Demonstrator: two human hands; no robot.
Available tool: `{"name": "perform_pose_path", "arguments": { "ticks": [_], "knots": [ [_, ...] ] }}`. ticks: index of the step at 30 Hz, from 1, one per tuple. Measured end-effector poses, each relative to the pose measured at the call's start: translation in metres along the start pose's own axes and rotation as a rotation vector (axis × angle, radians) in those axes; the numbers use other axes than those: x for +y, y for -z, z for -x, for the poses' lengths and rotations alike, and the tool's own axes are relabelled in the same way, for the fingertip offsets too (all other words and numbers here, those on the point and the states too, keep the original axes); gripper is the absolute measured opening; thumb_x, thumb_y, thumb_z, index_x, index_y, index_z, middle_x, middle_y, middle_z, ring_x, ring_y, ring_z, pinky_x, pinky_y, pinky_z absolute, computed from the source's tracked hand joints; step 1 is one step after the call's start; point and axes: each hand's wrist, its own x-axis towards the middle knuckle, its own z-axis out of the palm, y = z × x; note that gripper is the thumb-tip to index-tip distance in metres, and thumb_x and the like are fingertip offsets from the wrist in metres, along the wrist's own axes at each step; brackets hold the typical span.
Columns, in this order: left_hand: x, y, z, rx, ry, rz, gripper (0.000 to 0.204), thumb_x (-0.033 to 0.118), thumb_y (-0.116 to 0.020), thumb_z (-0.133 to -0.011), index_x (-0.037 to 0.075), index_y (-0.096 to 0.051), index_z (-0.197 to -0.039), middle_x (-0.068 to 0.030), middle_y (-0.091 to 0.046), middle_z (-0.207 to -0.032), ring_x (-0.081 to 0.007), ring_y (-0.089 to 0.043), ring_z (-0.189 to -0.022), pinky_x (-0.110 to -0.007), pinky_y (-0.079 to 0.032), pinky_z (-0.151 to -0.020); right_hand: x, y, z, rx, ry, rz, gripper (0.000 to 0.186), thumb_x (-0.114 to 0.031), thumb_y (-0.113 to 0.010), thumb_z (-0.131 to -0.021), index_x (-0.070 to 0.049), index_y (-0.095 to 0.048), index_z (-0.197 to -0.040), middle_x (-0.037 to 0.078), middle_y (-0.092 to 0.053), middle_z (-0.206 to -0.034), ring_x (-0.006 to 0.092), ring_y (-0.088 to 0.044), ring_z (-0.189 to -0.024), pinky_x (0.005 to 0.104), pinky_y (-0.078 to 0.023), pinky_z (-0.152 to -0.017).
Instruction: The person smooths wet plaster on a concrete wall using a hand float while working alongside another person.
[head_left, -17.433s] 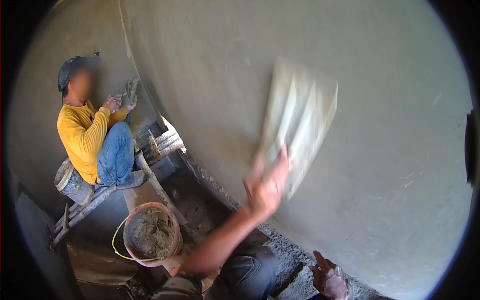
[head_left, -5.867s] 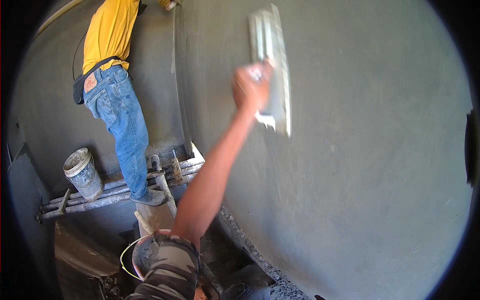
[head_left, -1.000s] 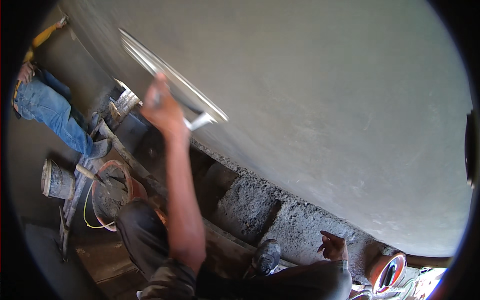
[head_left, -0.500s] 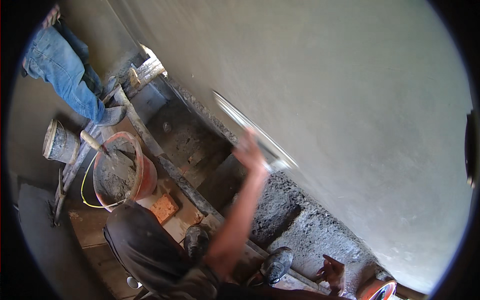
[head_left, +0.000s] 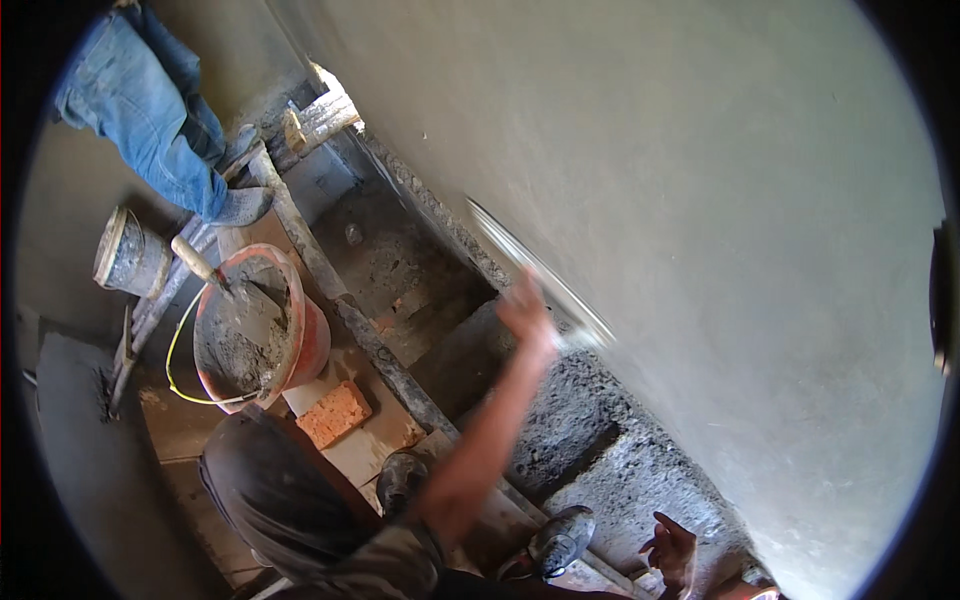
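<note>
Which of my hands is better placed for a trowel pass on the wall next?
Probably your left hand: it grips the trowel close by the wall. Your right hand is lower right, apart from the trowel, with no tool visible in it.

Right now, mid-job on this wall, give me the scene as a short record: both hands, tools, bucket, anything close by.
Left hand: motion-blurred, gripping a flat metal float
Float: seen nearly edge-on, low along the grey wall; full contact cannot be told
Right hand: lower right, no tool visible in it
Orange bucket: grey mix inside, wooden-handled trowel standing in it
Brick: orange, close beside the bucket
Second bucket: pale, beyond the orange one
Co-worker: blue jeans, upper left
</note>
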Motion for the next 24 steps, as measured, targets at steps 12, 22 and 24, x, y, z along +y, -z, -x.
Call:
{"name": "perform_pose_path", "arguments": {
  "ticks": [12, 22, 24],
  "knots": [
    [-0.06, -0.017, 0.066, -0.048, -0.15, -0.203, 0.043, 0.035, -0.051, -0.1, -0.004, -0.067, -0.089, -0.0154, -0.069, -0.087, -0.0235, -0.063, -0.073, -0.038, -0.049, -0.069, 0.023, -0.006, -0.02, -0.022, 0.053, -0.104, 0.041, -0.02, -0.059, -0.097, 0.007, -0.054, -0.128, 0.006, -0.059, -0.058, 0.011, -0.054, -0.041, 0.024, -0.036, -0.034],
    [-0.08, -0.001, 0.126, -0.173, -0.027, -0.198, 0.035, 0.027, -0.053, -0.099, -0.001, -0.065, -0.118, -0.02, -0.069, -0.102, -0.0269, -0.068, -0.091, -0.04, -0.053, -0.076, 0.011, -0.026, -0.024, -0.125, -0.029, -0.041, 0.045, -0.028, -0.059, -0.097, 0.004, -0.056, -0.128, 0.014, -0.065, -0.059, 0.0099, -0.048, -0.036, 0.0235, -0.035, -0.036],
    [-0.077, -0.015, 0.109, -0.044, -0.12, -0.185, 0.034, 0.027, -0.055, -0.099, -0.001, -0.066, -0.116, -0.0196, -0.07, -0.101, -0.0247, -0.068, -0.088, -0.038, -0.052, -0.073, 0.006, -0.026, -0.032, -0.158, 0.057, 0.044, 0.046, -0.028, -0.06, -0.096, 0.006, -0.056, -0.127, 0.013, -0.063, -0.058, 0.0106, -0.049, -0.036, 0.0239, -0.036, -0.036]
  ]
}}
